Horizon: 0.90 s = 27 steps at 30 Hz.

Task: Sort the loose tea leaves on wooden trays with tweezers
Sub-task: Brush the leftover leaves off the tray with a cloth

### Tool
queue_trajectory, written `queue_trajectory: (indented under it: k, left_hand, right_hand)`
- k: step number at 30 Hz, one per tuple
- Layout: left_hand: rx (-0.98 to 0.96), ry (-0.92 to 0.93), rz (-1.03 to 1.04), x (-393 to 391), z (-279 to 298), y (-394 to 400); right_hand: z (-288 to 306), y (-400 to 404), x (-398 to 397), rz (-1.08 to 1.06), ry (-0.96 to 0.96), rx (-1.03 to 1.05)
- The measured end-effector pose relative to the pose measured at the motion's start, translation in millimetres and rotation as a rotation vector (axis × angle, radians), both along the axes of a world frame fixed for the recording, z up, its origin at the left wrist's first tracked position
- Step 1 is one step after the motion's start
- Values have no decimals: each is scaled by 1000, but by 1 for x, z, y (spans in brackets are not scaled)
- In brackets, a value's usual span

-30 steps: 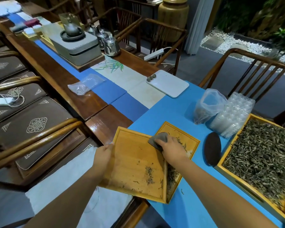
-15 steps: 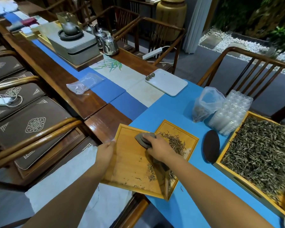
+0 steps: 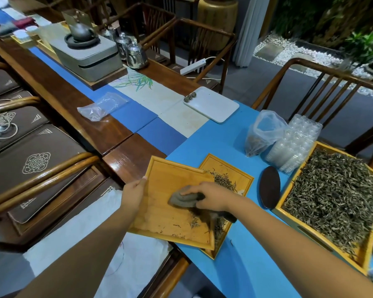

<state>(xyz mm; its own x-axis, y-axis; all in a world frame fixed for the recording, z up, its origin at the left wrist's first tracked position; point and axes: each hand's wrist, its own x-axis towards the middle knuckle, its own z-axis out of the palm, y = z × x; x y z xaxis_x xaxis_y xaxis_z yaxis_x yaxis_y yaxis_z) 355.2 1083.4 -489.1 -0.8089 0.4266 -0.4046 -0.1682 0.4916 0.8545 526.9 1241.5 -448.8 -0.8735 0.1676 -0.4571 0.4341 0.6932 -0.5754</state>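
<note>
Head view: left hand [image 3: 132, 195] gripping tilted wooden tray [image 3: 170, 216] by its edge; right hand [image 3: 211, 195] clutching grey brush [image 3: 182, 198], bristles blurred, apparently over tea leaves [image 3: 199, 221].

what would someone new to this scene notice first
Probably the two hands at the bottom centre: the left hand holds the edge of a tilted wooden tray while the right hand grips a grey cloth pressed on it, above a second tray holding some tea. Next, the big tray of loose tea leaves at the right, on the bright blue mat.
</note>
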Motion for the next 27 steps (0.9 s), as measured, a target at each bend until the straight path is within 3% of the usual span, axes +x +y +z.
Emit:
queue_trajectory:
  k: [8,14,19,27]
  left_hand:
    - [54,-76,15,4,4,9]
    - [85,-81,17,5,7,14]
    - [112,-106,-11,8,9,17]
    - [39,-34,-18,3,7,12]
  right_hand:
    - [0,-35,-38,79,73,86]
    - [-2,-57,-31,168,51,89]
    - [7,-64,-25,288,69,211]
    - [9,-50,-2,410,111,316]
